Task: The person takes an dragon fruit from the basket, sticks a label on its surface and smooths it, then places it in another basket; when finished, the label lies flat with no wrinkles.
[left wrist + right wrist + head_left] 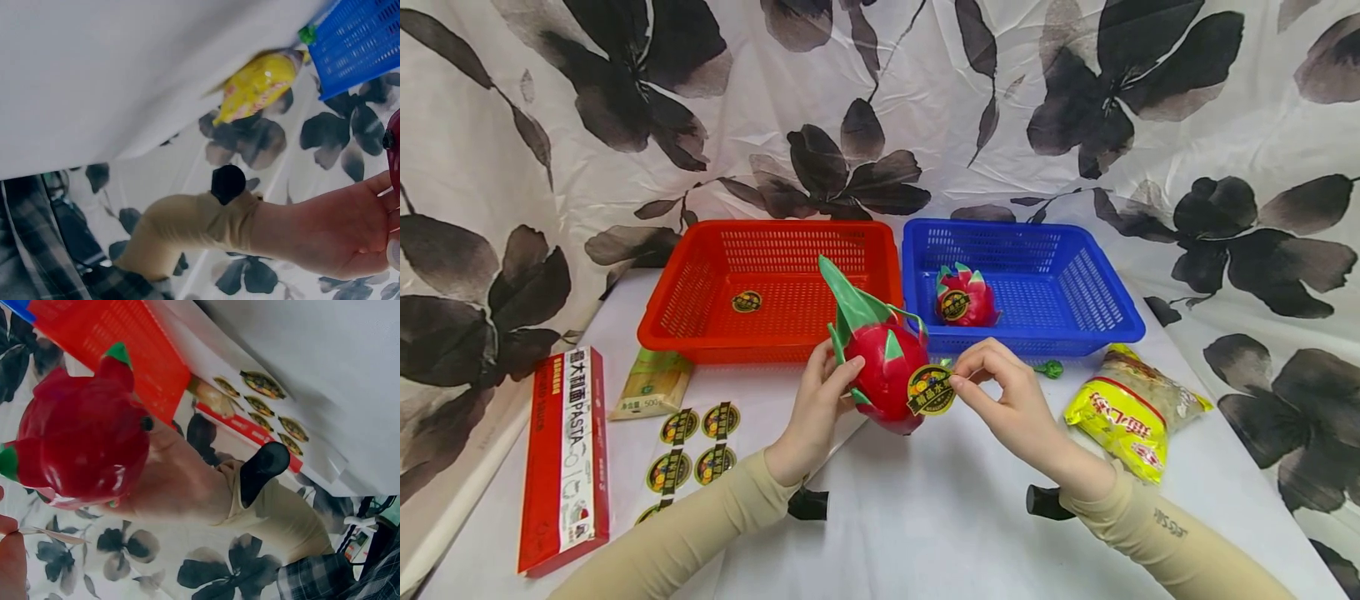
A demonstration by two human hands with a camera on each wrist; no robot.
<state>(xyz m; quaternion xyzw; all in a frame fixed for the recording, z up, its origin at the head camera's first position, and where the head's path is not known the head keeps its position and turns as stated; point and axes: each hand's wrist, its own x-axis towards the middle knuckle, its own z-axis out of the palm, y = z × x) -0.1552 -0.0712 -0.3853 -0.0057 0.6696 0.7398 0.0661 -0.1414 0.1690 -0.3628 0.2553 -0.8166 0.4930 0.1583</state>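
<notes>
My left hand (814, 408) holds a red dragon fruit (886, 375) with long green leaf tips, up over the table in front of the baskets. Between thumb and fingertips, my right hand (1018, 408) pinches a round black-and-gold sticker (932, 389) by its right edge. In the head view the sticker overlaps the fruit's lower right side. Seen edge-on in the right wrist view, the sticker (59, 535) stands just off the fruit (84, 434). The left wrist view catches only a sliver of the fruit (395, 156).
A red basket (760, 343) has one round sticker on its bottom. Beside it, a blue basket (1037, 343) contains another dragon fruit (973, 302) bearing a sticker. Left lie a pasta box (565, 458), a noodle packet (653, 383) and a sticker sheet (694, 446); right, a yellow bag (1123, 417).
</notes>
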